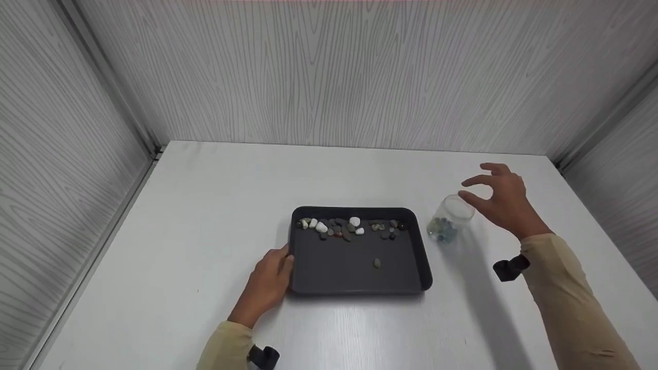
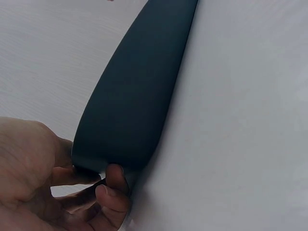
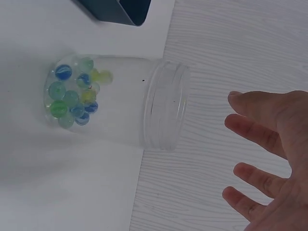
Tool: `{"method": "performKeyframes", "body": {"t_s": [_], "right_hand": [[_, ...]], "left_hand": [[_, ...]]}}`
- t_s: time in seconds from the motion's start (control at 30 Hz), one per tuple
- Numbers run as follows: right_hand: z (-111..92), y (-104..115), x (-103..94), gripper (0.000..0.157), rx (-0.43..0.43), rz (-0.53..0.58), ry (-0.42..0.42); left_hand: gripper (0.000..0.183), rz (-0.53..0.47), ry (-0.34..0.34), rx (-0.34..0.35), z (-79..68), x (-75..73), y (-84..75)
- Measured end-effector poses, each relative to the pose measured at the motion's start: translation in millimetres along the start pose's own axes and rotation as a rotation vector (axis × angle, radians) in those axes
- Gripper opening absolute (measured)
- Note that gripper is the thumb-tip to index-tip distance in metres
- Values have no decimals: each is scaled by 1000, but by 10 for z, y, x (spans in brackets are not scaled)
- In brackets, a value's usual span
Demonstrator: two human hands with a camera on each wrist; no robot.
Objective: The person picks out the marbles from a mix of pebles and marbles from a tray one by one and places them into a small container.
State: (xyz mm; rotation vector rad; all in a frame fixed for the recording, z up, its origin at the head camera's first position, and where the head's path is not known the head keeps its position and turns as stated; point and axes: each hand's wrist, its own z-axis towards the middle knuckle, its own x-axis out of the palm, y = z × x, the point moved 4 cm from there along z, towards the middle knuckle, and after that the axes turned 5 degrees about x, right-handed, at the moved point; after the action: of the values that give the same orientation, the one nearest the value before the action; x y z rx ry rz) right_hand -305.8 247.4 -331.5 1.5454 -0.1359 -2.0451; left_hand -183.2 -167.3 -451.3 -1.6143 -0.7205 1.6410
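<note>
A dark grey tray (image 1: 334, 275) lies on the white table, with stones along its far side: white pebbles (image 1: 354, 221), darker ones, and a lone greenish stone (image 1: 377, 263) nearer the front. My left hand (image 1: 270, 277) grips the tray's left side; in the left wrist view its fingers (image 2: 113, 197) curl at the tray's end. To the right of the tray stands a clear jar (image 3: 127, 101) without a lid, marbles (image 3: 72, 94) in blue, green and yellow at its bottom. Above and right of the jar's mouth hovers my right hand (image 1: 501, 198), fingers spread and holding nothing.
White table surface (image 1: 221, 190) surrounds the tray and jar. Grey wood-grain panels (image 1: 329, 72) rise at the back and on both sides. A black wrist camera (image 1: 511, 268) sits on the right sleeve, another (image 1: 263, 357) on the left.
</note>
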Motion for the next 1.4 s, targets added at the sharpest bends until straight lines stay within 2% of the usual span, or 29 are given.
{"method": "performKeyframes", "body": {"t_s": [0.2,0.5,0.7,0.9,1.17,1.4], "right_hand": [[75,162,53,17,-38,26,-35],[247,577,295,15,-123,57,-73],[376,894,547,16,-134,88,-38],[416,1162,860,16,-147,123,7],[399,1407,1274,15,-169,155,64],[419,1617,1524,16,-160,168,117]], "left_hand": [[45,3,-5,11,-19,-16,-3],[46,4,6,-5,-10,-17,-2],[46,-5,1,-15,1,-28,3],[45,-11,-7,5,-23,-25,1],[45,-15,-13,1,-51,8,22],[43,-6,-18,13,-61,17,28]]}}
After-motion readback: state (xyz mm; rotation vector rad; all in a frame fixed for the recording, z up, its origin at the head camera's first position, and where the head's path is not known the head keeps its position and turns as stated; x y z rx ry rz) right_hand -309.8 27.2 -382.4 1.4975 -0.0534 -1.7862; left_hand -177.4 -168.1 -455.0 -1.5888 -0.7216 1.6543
